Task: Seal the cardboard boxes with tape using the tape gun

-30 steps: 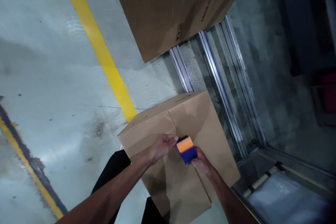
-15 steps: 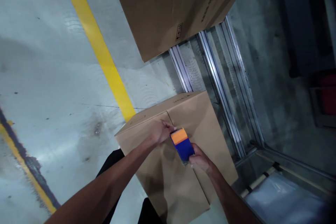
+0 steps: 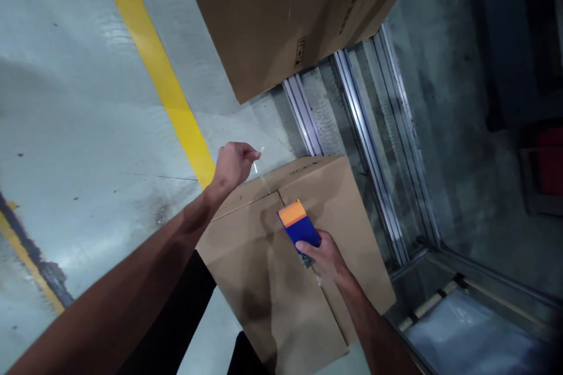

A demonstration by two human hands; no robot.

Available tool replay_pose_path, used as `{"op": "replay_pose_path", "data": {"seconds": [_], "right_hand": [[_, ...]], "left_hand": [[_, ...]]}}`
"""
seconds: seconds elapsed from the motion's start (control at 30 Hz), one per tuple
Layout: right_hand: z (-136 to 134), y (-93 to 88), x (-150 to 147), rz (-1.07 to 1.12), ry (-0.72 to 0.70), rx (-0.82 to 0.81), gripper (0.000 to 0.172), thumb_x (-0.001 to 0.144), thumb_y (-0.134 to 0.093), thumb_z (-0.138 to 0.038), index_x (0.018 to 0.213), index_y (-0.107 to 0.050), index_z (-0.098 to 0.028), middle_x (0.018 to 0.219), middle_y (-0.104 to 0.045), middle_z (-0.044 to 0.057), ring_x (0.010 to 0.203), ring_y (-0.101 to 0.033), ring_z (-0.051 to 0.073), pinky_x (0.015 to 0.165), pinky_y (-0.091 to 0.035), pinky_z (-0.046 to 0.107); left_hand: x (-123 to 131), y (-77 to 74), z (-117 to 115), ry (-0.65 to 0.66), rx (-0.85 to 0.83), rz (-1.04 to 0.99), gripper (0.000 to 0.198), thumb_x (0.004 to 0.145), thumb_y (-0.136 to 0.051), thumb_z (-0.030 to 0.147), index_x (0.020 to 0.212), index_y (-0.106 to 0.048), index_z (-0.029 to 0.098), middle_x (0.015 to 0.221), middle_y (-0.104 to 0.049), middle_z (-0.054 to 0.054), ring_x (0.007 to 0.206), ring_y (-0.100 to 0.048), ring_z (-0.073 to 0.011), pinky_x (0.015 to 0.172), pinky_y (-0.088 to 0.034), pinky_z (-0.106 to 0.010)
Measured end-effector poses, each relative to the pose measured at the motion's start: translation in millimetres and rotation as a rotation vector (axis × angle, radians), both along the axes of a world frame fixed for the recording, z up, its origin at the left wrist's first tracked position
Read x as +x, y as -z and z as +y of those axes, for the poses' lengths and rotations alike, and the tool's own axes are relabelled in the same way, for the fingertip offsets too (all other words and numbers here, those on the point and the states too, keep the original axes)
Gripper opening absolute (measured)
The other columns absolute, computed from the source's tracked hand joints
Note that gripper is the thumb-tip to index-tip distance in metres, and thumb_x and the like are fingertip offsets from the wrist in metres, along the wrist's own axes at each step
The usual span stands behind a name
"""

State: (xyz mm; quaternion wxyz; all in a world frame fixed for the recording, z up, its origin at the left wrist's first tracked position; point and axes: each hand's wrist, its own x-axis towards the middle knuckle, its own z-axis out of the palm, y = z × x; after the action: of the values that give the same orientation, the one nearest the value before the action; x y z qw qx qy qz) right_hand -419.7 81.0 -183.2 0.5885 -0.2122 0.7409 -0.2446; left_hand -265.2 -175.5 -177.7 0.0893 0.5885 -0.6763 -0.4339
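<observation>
A closed cardboard box (image 3: 334, 211) stands in front of me, a seam running between its top flaps. Wrapped in my right hand (image 3: 323, 253) is a blue and orange tape dispenser (image 3: 300, 227), held just over the seam. A shiny clear bit hangs at the dispenser's lower end. My left hand (image 3: 236, 163) is raised beyond the box's far left edge, its fingers pinched on a small piece of clear tape (image 3: 255, 167). Whether this piece still joins the dispenser I cannot tell.
A larger cardboard box (image 3: 281, 17) rests beyond, on metal rails (image 3: 358, 111) along the floor. A yellow floor line (image 3: 162, 82) runs at left. At lower right lies a frame with clear plastic sheeting (image 3: 466, 328). A red bin (image 3: 549, 155) shows at far right.
My left hand has moved from the seam, up and left past the box's edge, with clear tape in its fingers. My right hand has shifted the dispenser slightly up and left.
</observation>
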Motion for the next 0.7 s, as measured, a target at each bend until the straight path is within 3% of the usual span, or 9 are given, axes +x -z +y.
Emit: {"op": "replay_pose_path", "data": {"seconds": [0.1, 0.33, 0.43, 0.57, 0.7], "right_hand": [[-12, 3.1, 2, 0.073, -0.035, 0.026, 0.043, 0.064, -0.073, -0.056, 0.070, -0.067, -0.014, 0.062, -0.058, 0.003, 0.059, -0.049, 0.013, 0.054, -0.038, 0.025], [-26, 2.8, 7, 0.068, -0.067, 0.112, 0.047, 0.068, -0.068, -0.060, 0.069, -0.065, -0.013, 0.060, -0.056, 0.002, 0.055, -0.049, 0.012, 0.051, -0.038, 0.024], [-30, -1.8, 9, 0.078, -0.065, 0.145, 0.048, 0.067, -0.068, -0.060, 0.068, -0.064, -0.013, 0.059, -0.055, 0.002, 0.055, -0.048, 0.012, 0.049, -0.037, 0.024], [-34, -3.7, 14, 0.079, -0.051, 0.178, 0.048, 0.067, -0.066, -0.060, 0.069, -0.063, -0.013, 0.058, -0.053, 0.000, 0.052, -0.047, 0.011, 0.048, -0.039, 0.025], [-33, 4.1, 16, 0.107, -0.045, 0.197, 0.049, 0.066, -0.066, -0.061, 0.070, -0.065, -0.012, 0.061, -0.056, 0.002, 0.056, -0.049, 0.012, 0.052, -0.040, 0.026]], "left_hand": [[4, 7.9, -18, 0.056, -0.024, -0.077, 0.020, 0.085, -0.062, 0.022, 0.081, -0.074, 0.008, 0.065, -0.062, -0.006, 0.062, -0.052, -0.0155, 0.069, -0.041, -0.031], [1, 13.6, -16, 0.129, -0.056, -0.168, 0.021, 0.090, -0.057, 0.021, 0.090, -0.075, 0.009, 0.087, -0.073, -0.016, 0.085, -0.066, -0.0254, 0.075, -0.045, -0.034], [1, 22.9, -18, 0.135, -0.050, -0.197, 0.022, 0.091, -0.056, 0.020, 0.093, -0.075, 0.009, 0.097, -0.074, -0.019, 0.095, -0.068, -0.0284, 0.080, -0.047, -0.035], [-2, 54.4, -18, 0.152, 0.034, -0.215, 0.022, 0.093, -0.055, 0.020, 0.097, -0.074, 0.010, 0.105, -0.074, -0.016, 0.104, -0.067, -0.0259, 0.090, -0.049, -0.035], [-14, 91.9, 0, 0.175, 0.204, -0.247, 0.019, 0.095, -0.057, 0.025, 0.099, -0.070, 0.012, 0.104, -0.073, -0.009, 0.105, -0.066, -0.0213, 0.097, -0.051, -0.042]]}}
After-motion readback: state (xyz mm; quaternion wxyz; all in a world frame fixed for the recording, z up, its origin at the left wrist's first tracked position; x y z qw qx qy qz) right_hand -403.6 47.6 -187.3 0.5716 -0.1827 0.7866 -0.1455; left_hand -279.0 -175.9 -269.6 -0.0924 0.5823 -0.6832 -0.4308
